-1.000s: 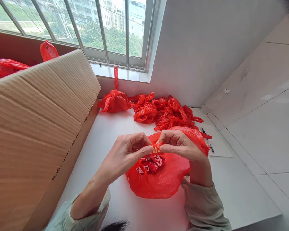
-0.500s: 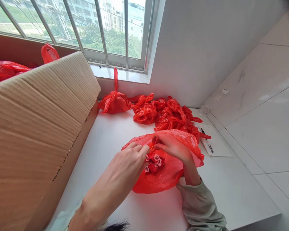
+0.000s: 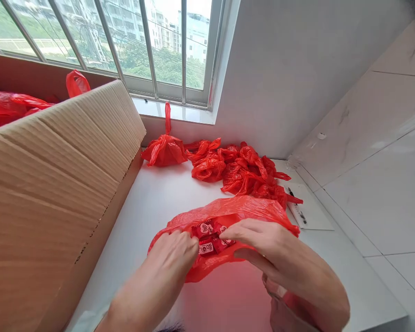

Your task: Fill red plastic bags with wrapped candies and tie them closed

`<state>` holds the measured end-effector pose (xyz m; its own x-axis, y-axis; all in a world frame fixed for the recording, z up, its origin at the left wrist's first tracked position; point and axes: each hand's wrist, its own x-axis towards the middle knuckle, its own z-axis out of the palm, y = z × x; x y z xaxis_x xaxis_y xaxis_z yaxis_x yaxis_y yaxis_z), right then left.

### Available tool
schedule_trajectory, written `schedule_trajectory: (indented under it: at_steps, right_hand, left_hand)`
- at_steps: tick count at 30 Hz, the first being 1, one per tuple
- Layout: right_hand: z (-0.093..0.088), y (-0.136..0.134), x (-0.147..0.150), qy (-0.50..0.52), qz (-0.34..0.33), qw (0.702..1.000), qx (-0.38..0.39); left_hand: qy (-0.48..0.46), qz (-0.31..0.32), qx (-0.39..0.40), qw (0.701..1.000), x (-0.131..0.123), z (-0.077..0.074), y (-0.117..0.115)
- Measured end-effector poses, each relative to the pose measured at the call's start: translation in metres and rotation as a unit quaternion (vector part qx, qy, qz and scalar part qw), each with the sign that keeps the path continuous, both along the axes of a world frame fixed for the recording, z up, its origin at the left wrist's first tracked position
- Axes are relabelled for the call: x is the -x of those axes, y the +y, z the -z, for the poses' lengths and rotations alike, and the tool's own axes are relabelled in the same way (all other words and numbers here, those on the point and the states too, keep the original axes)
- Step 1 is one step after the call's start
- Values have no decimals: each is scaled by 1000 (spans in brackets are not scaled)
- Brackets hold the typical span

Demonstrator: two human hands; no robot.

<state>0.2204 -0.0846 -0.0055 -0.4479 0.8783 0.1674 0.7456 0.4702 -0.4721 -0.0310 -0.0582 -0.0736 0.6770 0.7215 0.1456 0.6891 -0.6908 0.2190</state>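
An open red plastic bag (image 3: 263, 208) lies on the white table with its mouth toward me. Several small red packets (image 3: 207, 248) with pale printed characters sit inside it. At the left of the mouth, my left hand (image 3: 176, 253) is closed on the bag's rim. My right hand (image 3: 263, 240) is over the right side of the mouth, its fingertips at the packets and its thumb apart, lower down by the near rim. I see nothing held between its fingers.
A large cardboard box (image 3: 69, 170) at left holds red bags (image 3: 14, 107). Tied red bags (image 3: 242, 168) line the back wall, one standing bag (image 3: 166, 150) near the box. Paper (image 3: 314, 212) with a pen (image 3: 302, 216) lies at right. Behind is a barred window (image 3: 166, 50).
My left hand has moved left and down to the bag's rim. My right hand has come out toward me, now over the near right rim. The bag's mouth faces me more.
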Motion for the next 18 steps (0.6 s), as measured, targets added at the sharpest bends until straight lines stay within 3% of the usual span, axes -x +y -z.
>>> schedule_trajectory:
  at_steps: [2, 4, 6, 9, 12, 15, 16, 18]
  right_hand:
    - [-7, -11, -14, 2, 142, 980, -141]
    - [-6, -14, -31, -31, 249, 941, -225]
    - [-2, -12, -44, -63, 272, 940, -194]
    - [0, -6, -52, -57, 275, 957, -67]
    - [-6, -8, -51, -2, 281, 959, -32]
    - [-11, -15, -56, 131, 242, 961, -32]
    - [-11, -17, -59, 205, 236, 949, -40]
    - [-9, -19, -66, 367, 255, 891, -78]
  left_hand:
    - [-76, -21, 42, 996, 11, -6, 3]
    - [-102, -24, 47, 993, 15, -17, 7]
    - [-108, -4, 56, 993, 10, -35, 12]
    - [-111, 29, 94, 989, -5, -68, 17]
    - [-109, 39, 107, 987, -11, -88, 18]
    - [-90, 39, 122, 988, 0, -83, 15]
    - [-74, 34, 131, 988, 6, -78, 13]
    - [-41, 22, 152, 987, 19, -65, 12]
